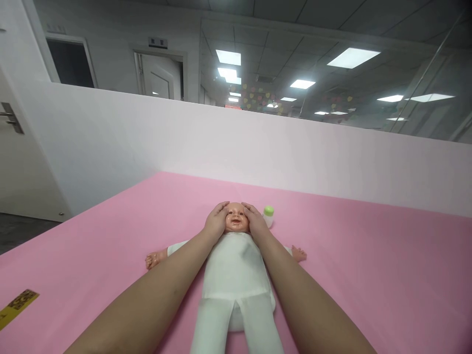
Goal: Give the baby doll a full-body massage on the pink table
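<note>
A baby doll [236,268] in white cloth clothes lies on its back, its head toward the far side and its arms spread out. My left hand [217,220] cups the left side of the doll's head [236,222], with the fingers along its temple. On the opposite side, my right hand [255,220] is pressed against the head in the same way. The head is held between both palms, and the face shows between them. My forearms pass over the doll's arms and hide part of the sleeves.
A small bottle with a green cap [269,215] stands just right of my right hand. The pink surface [365,265] reaches a white wall [295,157] at the back. A yellow label [18,308] lies at the near left. Beyond the left edge is a door [22,147].
</note>
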`<control>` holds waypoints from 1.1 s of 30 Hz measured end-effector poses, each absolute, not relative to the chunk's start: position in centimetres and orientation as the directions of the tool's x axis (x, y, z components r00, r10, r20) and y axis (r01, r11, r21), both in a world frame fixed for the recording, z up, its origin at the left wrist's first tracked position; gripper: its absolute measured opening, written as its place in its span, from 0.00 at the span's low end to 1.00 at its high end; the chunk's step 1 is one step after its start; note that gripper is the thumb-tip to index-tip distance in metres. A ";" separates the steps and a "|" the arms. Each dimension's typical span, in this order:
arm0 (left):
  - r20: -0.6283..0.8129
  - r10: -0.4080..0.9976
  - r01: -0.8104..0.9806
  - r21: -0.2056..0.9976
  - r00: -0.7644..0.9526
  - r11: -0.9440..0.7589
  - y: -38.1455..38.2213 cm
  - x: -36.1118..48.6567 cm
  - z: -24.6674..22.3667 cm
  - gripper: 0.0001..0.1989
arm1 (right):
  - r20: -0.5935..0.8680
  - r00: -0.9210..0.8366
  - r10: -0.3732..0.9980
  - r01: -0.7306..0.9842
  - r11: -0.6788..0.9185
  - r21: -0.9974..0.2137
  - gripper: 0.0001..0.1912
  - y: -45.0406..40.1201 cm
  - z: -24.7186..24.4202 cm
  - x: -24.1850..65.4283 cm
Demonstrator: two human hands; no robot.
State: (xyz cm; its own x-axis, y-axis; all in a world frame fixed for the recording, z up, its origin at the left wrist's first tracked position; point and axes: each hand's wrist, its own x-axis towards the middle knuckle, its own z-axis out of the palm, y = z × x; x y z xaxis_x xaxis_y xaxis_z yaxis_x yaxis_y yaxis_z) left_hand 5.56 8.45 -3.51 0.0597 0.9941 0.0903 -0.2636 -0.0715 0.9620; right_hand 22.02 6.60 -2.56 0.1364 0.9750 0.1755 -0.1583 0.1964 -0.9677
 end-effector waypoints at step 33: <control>0.077 0.986 -0.260 0.965 0.148 -0.037 7.5 5.0 -2.4 0.42 | 0.183 0.113 0.977 -0.072 0.192 -0.979 0.34 5.8 -1.7 22.1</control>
